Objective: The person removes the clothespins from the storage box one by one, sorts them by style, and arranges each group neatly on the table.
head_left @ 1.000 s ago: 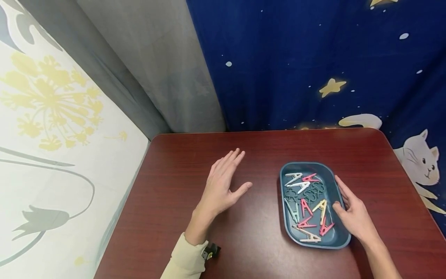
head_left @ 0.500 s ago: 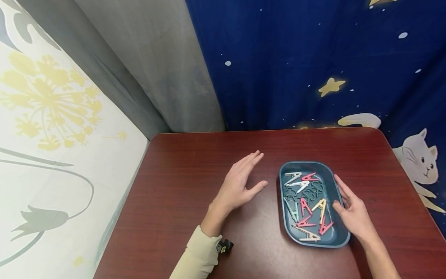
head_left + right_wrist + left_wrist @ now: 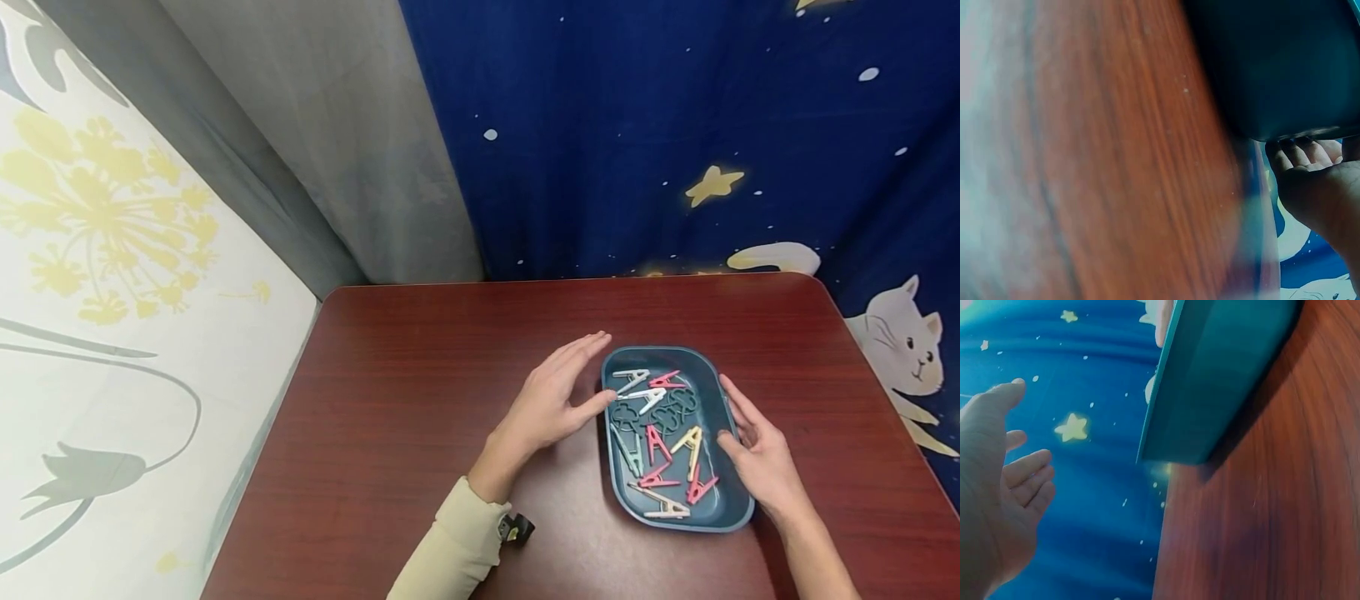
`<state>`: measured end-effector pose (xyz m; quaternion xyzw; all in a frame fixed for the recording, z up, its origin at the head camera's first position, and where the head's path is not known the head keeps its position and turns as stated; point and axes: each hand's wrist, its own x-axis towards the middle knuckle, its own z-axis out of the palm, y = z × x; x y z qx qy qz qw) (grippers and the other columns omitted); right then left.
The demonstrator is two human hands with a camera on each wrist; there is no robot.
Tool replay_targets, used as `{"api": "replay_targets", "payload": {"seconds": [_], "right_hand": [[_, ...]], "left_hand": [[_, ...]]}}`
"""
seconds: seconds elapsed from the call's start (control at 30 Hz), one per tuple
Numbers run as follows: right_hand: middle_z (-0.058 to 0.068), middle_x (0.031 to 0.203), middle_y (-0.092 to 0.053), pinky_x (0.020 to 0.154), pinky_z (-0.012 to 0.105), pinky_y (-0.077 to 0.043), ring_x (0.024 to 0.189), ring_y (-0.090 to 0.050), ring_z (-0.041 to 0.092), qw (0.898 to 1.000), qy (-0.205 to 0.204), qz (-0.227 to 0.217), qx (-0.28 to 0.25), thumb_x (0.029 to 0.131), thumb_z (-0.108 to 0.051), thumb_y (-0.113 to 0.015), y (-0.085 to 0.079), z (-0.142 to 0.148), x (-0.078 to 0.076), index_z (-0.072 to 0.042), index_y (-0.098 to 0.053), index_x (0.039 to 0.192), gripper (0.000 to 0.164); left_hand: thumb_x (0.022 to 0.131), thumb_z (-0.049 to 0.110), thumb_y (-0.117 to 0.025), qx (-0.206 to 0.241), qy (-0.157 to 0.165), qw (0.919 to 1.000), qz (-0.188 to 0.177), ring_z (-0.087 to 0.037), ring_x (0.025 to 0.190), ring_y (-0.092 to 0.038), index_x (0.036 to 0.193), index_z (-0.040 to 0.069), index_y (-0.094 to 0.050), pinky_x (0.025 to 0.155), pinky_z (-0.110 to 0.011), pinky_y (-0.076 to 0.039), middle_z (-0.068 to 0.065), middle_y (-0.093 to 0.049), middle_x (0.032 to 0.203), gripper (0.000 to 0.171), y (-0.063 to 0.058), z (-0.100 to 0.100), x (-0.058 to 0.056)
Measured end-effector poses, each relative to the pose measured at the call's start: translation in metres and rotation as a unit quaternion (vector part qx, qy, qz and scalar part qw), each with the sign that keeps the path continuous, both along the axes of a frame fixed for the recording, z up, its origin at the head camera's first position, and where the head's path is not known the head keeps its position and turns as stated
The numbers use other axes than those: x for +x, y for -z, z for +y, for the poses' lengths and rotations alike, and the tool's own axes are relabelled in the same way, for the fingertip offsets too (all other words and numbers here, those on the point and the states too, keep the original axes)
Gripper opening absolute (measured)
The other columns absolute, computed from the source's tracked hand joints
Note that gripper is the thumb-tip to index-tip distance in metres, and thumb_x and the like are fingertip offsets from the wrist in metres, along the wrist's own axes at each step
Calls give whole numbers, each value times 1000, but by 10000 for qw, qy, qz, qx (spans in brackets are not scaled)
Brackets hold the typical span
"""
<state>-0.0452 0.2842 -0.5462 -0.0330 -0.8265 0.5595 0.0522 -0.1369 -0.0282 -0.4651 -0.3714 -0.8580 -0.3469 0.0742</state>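
Note:
A dark teal plastic tray [image 3: 731, 504] lies on the right half of the table. Several clothespins sit inside it: white, pink, a yellow one [image 3: 692, 446], a mint one [image 3: 630, 454] and a beige one [image 3: 667, 506]. Among them are dark green flat outline shapes [image 3: 667, 419], of unclear kind. My right hand [image 3: 765, 458] grips the tray's right side, thumb over the rim, fingers along the outer wall. Beside the left rim is my left hand [image 3: 551, 400], fingers extended, thumb tip by the rim; the left wrist view shows that palm [image 3: 997, 512] facing the tray wall [image 3: 1229, 381].
The reddish-brown wooden table [image 3: 390, 433] runs back to a grey curtain [image 3: 360, 150] and a blue starry curtain [image 3: 637, 150]. A white patterned wall [image 3: 135, 400] borders it at left. A small black device [image 3: 516, 529] sits at the left cuff.
My left hand has moved right across the table, up to the tray's left rim. The right hand and the tray have stayed in place.

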Motion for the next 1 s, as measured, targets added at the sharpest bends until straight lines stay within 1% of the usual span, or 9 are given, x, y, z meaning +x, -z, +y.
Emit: {"api": "replay_targets", "payload": {"seconds": [0.1, 0.2, 0.37, 0.5, 0.67, 0.77, 0.9, 1.0], "right_hand": [[17, 164, -40, 93, 3, -42, 127, -48, -15, 10000, 7, -35, -51, 103, 6, -56, 0, 0, 1, -23, -30, 169, 77], [14, 165, -40, 93, 4, -42, 126, -49, -16, 9999, 10, -85, -133, 104, 5, -55, 1, 0, 2, -25, -30, 169, 76], [15, 165, -40, 92, 4, -43, 125, -50, -16, 9996, 48, -70, -270, 104, 6, -55, 2, 0, 1, -22, -30, 169, 76], [15, 164, -40, 92, 4, -43, 126, -50, -17, 9994, 52, -8, -339, 103, 8, -56, 3, 1, 1, -20, -31, 169, 76], [14, 164, -40, 92, 5, -44, 126, -51, -16, 9993, 48, -52, -373, 103, 8, -55, 3, 0, 1, -20, -31, 169, 75], [13, 165, -40, 93, 5, -44, 126, -50, -15, 9992, 44, -74, -389, 103, 7, -55, 3, 0, 1, -22, -31, 169, 75], [14, 165, -39, 92, 5, -44, 127, -50, -15, 9992, 40, -96, -383, 104, 6, -55, 2, 0, 1, -24, -30, 169, 76], [15, 165, -39, 92, 5, -44, 126, -50, -16, 9993, 35, -112, -365, 104, 6, -55, 2, 0, 1, -24, -30, 169, 76]], "left_hand": [[101, 44, -72, -58, 8, 9999, -112, -8, 153, -35, 167, 27, -35, 123, -35, -34, 5, -41, 168, 77, 2, 12, 2], [102, 47, -70, -154, 11, 9996, -225, -6, 153, -35, 167, 26, -34, 122, -33, -33, 6, -40, 168, 77, 3, 23, 5], [102, 48, -68, -189, 110, 9989, -423, -6, 153, -35, 167, 23, -36, 122, -33, -34, 7, -41, 168, 76, 6, 42, 9], [103, 47, -68, -223, 169, 9985, -463, -7, 152, -38, 166, 21, -38, 120, -31, -36, 6, -44, 166, 74, 11, 56, 12], [103, 47, -68, -324, 154, 9981, -492, -10, 150, -42, 164, 20, -42, 119, -30, -37, 4, -48, 163, 72, 19, 72, 17], [103, 45, -69, -379, 122, 9973, -621, -11, 149, -44, 163, 18, -43, 120, -29, -36, 4, -49, 163, 70, 23, 78, 20], [104, 44, -69, -505, 72, 9955, -803, -8, 149, -43, 163, 17, -44, 120, -25, -34, 4, -49, 163, 69, 28, 85, 22], [103, 42, -70, -633, 46, 9952, -739, -6, 147, -45, 162, 16, -46, 118, -22, -34, 3, -51, 161, 69, 31, 91, 22]]}}
